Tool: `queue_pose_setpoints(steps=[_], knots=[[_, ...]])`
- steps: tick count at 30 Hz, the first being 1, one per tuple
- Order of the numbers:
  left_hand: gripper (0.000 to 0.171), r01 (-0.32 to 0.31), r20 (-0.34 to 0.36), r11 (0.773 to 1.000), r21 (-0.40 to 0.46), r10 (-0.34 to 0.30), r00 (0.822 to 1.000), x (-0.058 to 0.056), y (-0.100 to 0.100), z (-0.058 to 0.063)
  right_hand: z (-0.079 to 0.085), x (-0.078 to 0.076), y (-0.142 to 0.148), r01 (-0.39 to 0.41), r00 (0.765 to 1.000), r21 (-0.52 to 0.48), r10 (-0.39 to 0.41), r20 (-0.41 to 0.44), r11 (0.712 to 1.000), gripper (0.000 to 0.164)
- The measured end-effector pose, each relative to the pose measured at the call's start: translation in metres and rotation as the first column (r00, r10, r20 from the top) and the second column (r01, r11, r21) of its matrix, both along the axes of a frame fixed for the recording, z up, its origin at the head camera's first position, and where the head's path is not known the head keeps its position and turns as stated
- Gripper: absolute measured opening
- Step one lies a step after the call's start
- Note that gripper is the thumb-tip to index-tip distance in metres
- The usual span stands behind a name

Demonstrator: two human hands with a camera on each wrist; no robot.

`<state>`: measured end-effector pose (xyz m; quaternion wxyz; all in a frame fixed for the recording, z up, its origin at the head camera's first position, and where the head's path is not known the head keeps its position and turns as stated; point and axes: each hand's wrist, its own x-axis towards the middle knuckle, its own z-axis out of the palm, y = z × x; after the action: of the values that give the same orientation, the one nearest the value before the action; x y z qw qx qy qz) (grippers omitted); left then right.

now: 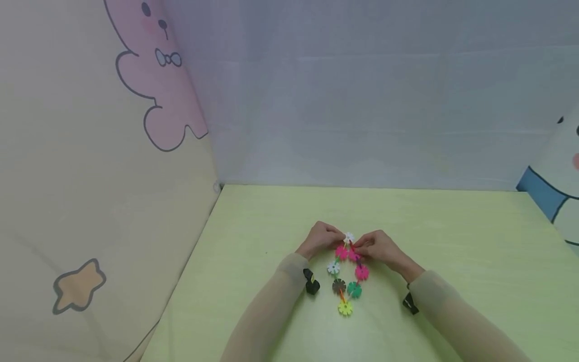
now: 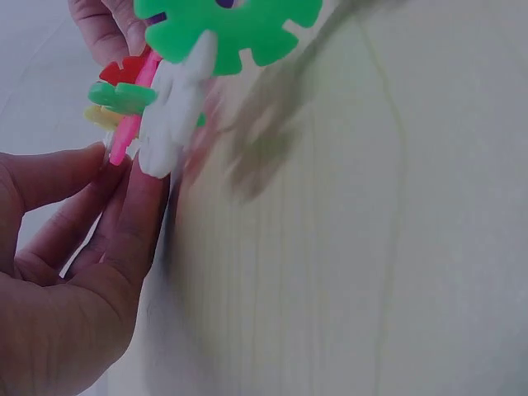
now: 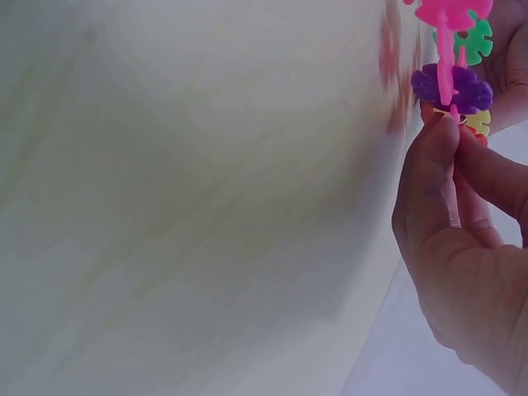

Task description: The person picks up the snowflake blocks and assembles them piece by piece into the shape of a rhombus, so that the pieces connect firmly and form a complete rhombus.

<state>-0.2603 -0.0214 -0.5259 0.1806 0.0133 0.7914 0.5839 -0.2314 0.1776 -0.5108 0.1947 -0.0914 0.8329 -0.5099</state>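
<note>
Small notched plastic snowflake discs are joined in a loop above the light table. At its far end is a white disc (image 1: 349,237), whose edge my left hand (image 1: 320,239) pinches between thumb and fingers. From the other side, my right hand (image 1: 382,248) pinches a pink disc (image 1: 354,256). A purple disc (image 3: 464,89) sits just beyond the right fingertips, with a yellow disc (image 3: 479,123) partly behind them. A large green disc (image 2: 235,35) and another white disc (image 2: 175,107) stand on edge in the left wrist view. The fingertips hide part of the joints.
The loop's near end has a brown disc (image 1: 339,286), a green disc (image 1: 355,289) and a bright yellow disc (image 1: 345,308). The pale yellow-green table (image 1: 253,221) meets a white curtain (image 1: 362,120) behind and a printed cloth (image 1: 113,201) at left.
</note>
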Motion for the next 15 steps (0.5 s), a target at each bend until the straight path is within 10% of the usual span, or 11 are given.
queue_pose_setpoints(steps=[15], knots=[[0.006,-0.093,0.04,0.991,-0.092,0.097,0.994,-0.007,0.011,0.003,-0.005,-0.008,0.0,0.043,0.999,0.021,-0.044,0.01,0.999,0.012]])
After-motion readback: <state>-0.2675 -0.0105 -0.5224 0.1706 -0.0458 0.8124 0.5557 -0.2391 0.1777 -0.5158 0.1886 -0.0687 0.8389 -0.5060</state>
